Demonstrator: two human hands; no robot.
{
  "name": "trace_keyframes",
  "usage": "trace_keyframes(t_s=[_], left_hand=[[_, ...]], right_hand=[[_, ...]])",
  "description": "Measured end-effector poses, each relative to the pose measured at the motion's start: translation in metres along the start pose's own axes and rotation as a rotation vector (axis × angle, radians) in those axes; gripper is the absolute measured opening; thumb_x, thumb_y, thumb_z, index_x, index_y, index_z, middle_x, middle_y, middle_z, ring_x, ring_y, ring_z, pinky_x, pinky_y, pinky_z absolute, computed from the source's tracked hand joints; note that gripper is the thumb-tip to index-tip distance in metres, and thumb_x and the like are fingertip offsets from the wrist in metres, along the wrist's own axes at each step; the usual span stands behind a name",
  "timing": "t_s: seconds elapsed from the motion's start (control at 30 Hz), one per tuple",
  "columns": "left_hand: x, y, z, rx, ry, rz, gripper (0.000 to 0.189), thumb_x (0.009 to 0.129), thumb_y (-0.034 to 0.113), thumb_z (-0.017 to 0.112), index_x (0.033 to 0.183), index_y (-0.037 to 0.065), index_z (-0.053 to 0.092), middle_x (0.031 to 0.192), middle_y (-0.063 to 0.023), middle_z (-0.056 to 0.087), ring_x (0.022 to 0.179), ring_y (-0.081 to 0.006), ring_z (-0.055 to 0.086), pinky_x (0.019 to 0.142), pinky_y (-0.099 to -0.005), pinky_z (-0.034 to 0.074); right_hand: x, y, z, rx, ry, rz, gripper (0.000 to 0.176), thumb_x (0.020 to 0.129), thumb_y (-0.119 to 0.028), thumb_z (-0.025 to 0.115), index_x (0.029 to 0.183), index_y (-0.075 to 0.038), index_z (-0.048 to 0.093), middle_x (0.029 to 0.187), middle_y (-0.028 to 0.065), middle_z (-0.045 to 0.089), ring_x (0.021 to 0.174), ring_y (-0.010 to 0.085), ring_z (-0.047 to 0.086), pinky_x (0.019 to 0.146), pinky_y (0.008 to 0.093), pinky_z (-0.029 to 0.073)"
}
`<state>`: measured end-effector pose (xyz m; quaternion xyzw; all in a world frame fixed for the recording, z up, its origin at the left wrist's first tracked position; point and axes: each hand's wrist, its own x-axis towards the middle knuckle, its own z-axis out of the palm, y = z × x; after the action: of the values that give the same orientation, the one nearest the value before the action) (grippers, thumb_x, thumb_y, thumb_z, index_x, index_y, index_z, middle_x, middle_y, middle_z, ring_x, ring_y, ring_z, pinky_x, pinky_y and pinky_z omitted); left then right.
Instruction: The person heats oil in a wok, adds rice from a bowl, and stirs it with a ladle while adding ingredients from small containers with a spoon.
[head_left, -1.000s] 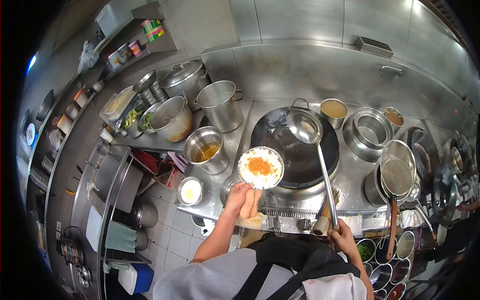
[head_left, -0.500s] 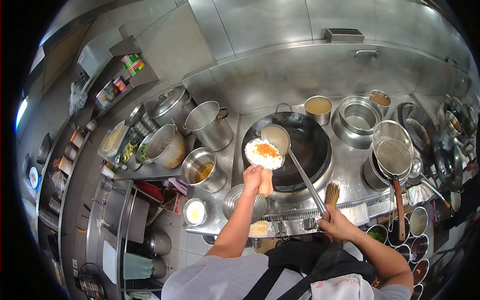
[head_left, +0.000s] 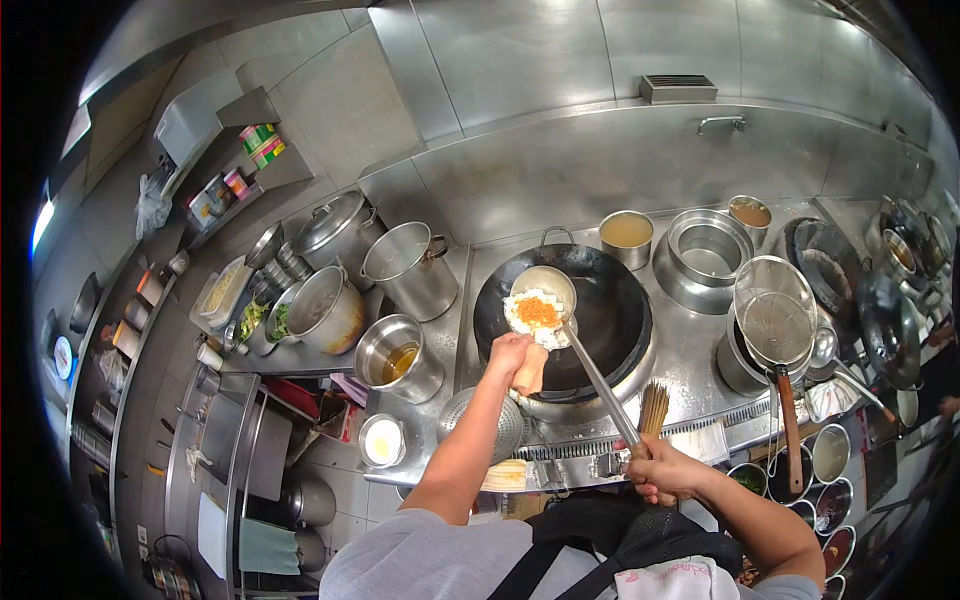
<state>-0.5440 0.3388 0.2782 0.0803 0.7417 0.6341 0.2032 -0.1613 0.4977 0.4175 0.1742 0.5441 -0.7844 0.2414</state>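
No text can be read with certainty. The white cloth (head_left: 690, 585) at the person's waist bears curved red lettering (head_left: 645, 577), too small and blurred to make out, and the green-and-pink tins (head_left: 262, 146) on the shelf (head_left: 283, 172) carry markings equally illegible.

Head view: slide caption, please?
Over a black wok: orange-topped rice held up by the left hand, a ladle in the right hand.

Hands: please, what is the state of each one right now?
Left hand: closed, holding the rice bowl.
Right hand: closed, holding the ladle by its handle.
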Motion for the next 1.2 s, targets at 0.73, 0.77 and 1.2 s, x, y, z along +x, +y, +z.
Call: trace_keyframes(t_s=[0.73,0.77,1.2], left_hand=[[0.039,0.092,0.023,1.276,-0.097,0.417,0.023,0.087,0.021,0.061,0.097,0.003,0.073,0.12,-0.0266,0.062,0.09,-0.0385,0.071,0.079,-0.0467,0.056],[0.036,0.088,0.037,1.452,-0.055,0.534,0.026,0.09,0.019,0.057,0.103,0.004,0.073,0.138,-0.0299,0.053,0.097,-0.0407,0.071,0.083,-0.048,0.057],[0.092,0.058,-0.039,1.254,0.142,0.526,0.022,0.083,0.017,0.061,0.093,0.003,0.073,0.105,-0.0224,0.069,0.087,-0.0432,0.068,0.081,-0.0475,0.055]], right_hand=[[-0.032,0.006,-0.066,0.636,0.025,-0.005,0.042,0.098,-0.006,0.052,0.139,-0.012,0.044,0.067,-0.0028,0.04,0.045,0.0035,0.035,0.038,0.0227,0.031],[-0.035,0.008,-0.066,0.641,0.037,-0.004,0.042,0.098,-0.006,0.052,0.139,-0.012,0.044,0.067,-0.0028,0.04,0.045,0.0035,0.035,0.038,0.0227,0.031],[-0.052,0.019,-0.038,0.509,0.16,-0.057,0.044,0.099,-0.008,0.051,0.142,-0.012,0.043,0.066,-0.0026,0.039,0.044,0.0044,0.034,0.038,0.0227,0.032]])
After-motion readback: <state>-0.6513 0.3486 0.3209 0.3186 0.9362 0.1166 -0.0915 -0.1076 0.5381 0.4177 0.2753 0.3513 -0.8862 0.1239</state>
